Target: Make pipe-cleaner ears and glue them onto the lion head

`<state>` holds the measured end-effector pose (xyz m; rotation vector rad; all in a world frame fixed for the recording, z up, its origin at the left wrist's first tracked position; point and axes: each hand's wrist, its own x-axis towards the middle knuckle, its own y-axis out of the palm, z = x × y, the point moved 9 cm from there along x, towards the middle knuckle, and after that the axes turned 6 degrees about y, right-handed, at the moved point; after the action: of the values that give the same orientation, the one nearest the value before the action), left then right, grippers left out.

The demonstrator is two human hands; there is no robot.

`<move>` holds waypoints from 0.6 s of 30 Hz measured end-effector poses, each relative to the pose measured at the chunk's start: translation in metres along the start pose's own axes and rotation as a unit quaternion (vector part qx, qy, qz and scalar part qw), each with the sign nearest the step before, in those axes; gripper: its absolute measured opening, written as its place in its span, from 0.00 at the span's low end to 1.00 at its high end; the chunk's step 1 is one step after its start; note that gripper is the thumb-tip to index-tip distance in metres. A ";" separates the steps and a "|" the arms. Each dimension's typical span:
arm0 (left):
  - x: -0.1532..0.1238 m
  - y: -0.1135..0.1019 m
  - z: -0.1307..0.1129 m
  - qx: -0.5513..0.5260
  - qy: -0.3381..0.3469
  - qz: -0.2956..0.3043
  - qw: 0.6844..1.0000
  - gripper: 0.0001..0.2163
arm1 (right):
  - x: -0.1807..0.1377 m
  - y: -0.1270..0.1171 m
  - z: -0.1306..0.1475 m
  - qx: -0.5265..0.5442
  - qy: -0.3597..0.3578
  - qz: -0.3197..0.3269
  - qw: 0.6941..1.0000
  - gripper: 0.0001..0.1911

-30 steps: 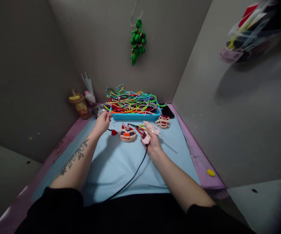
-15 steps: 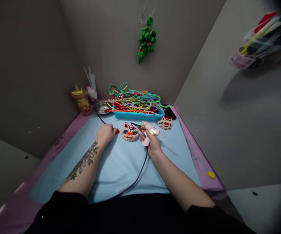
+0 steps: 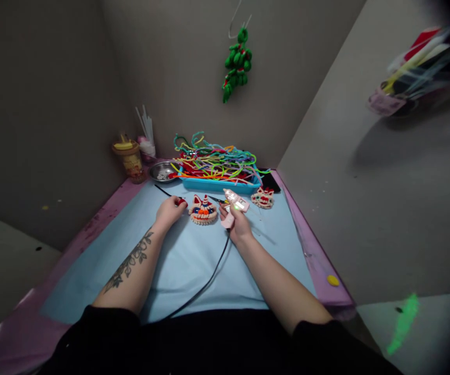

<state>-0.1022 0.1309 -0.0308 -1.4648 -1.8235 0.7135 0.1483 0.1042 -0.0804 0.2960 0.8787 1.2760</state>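
My right hand [image 3: 240,225] is wrapped round a pale pink glue gun [image 3: 237,201], its nozzle pointing up and left and a small light glowing on its body. A black cord [image 3: 205,286] trails from its handle towards me. My left hand [image 3: 168,212] pinches a small red piece [image 3: 182,202] between thumb and fingers, just above the cloth. Between both hands lies a cream lion-face ornament [image 3: 203,212] with red ears, blue eyes and an orange nose. Dark-tipped pliers or scissors [image 3: 217,200], partly hidden, lie behind the glue gun.
A blue tray [image 3: 221,185] heaped with colourful fuzzy stems stands at the back. Beside it are a metal bowl [image 3: 162,179], a cup [image 3: 130,162], a second lion-face ornament [image 3: 263,199] and a dark flat object [image 3: 271,181]. A yellow disc [image 3: 333,280] lies at right.
My left hand has lifted the red piece slightly and turned it up. The glue gun has risen a little, its nozzle tilting further upward. The view has shifted slightly.
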 end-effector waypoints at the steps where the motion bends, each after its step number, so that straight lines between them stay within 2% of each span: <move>1: -0.001 -0.002 0.003 -0.063 -0.014 -0.013 0.998 0.11 | -0.002 -0.003 0.000 0.001 0.005 -0.005 1.000 0.08; 4: -0.008 0.002 0.010 -0.266 -0.068 -0.014 0.962 0.11 | -0.010 -0.010 -0.002 0.002 0.023 -0.019 1.000 0.09; 7: -0.017 0.013 0.007 -0.370 -0.108 0.020 0.923 0.11 | -0.016 -0.010 -0.004 0.002 0.024 -0.021 0.999 0.10; 13: -0.026 0.020 0.006 -0.349 -0.133 0.026 0.927 0.09 | -0.017 -0.005 -0.005 -0.003 0.024 -0.007 1.000 0.11; 18: -0.027 0.022 0.003 -0.370 -0.117 0.019 0.921 0.08 | -0.016 -0.004 -0.003 -0.008 0.020 0.001 1.000 0.12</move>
<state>-0.0876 0.1097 -0.0541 -1.9448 -2.4102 0.2037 0.1480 0.0877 -0.0784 0.2579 0.9020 1.2938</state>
